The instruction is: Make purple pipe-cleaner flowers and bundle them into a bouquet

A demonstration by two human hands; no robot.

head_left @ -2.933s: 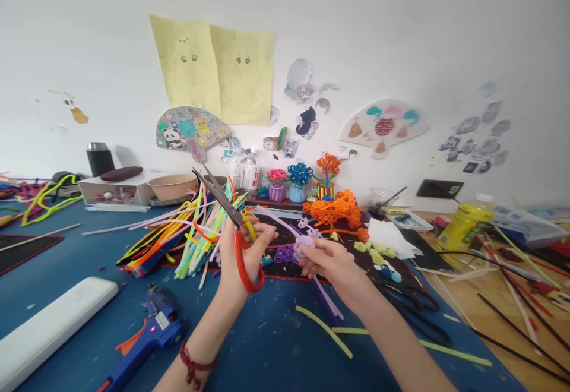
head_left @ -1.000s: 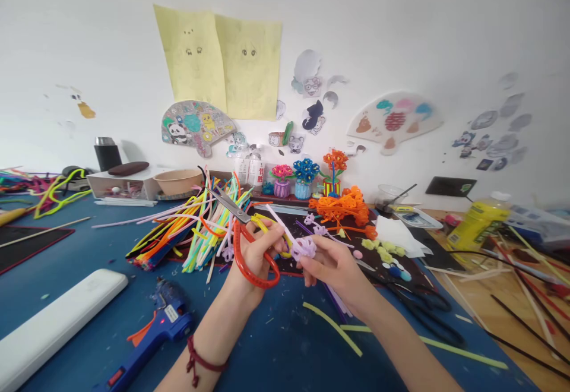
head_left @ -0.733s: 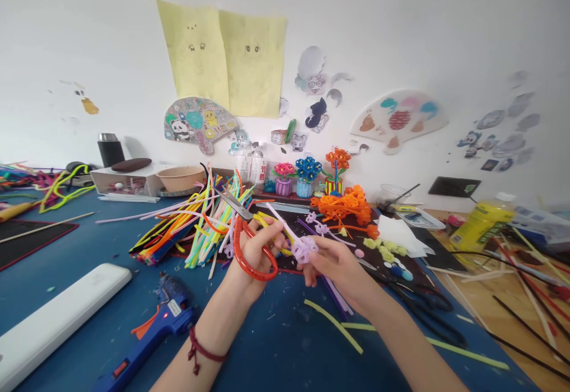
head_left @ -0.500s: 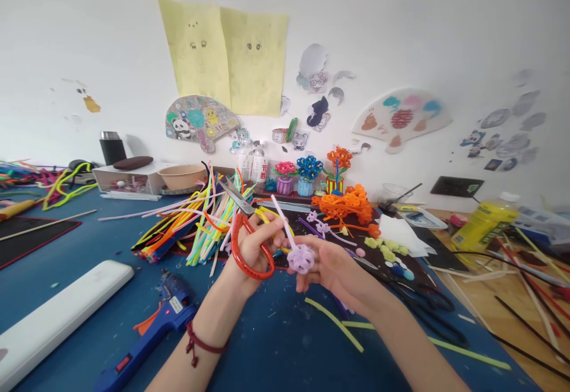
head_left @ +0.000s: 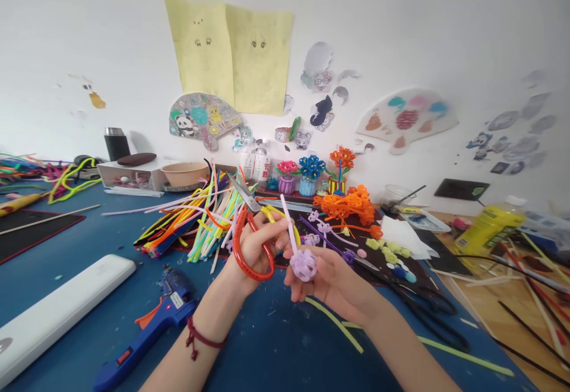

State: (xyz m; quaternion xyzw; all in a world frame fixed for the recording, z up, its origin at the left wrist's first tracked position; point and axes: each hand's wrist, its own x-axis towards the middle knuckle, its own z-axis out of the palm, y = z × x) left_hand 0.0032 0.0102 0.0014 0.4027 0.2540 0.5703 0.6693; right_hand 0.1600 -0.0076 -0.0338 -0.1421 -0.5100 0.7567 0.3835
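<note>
Curled around the red-handled scissors [head_left: 241,243], my left hand [head_left: 258,248] is closed, with the blades pointing up and away. Its fingertips lie close to the upright stem of a pale purple pipe-cleaner flower [head_left: 304,264]. The round, looped head of that flower sits in the fingers of my right hand [head_left: 336,276], which are bent around it. A yellow curved piece [head_left: 297,236] shows behind the left fingers; I cannot tell what it belongs to. Several small purple pipe-cleaner flowers [head_left: 312,239] lie just beyond my hands.
A blue glue gun [head_left: 167,315] with a lit red light and a long white case [head_left: 66,315] lie left. Bundled pipe cleaners [head_left: 178,223] are behind my left hand. Orange pipe-cleaner flowers [head_left: 345,206], black-handled scissors [head_left: 423,309] and a yellow bottle [head_left: 490,223] stand or lie right.
My right hand and the flower head have shifted slightly lower, and the flower has turned a little. The left hand keeps the scissors; the view has moved slightly.
</note>
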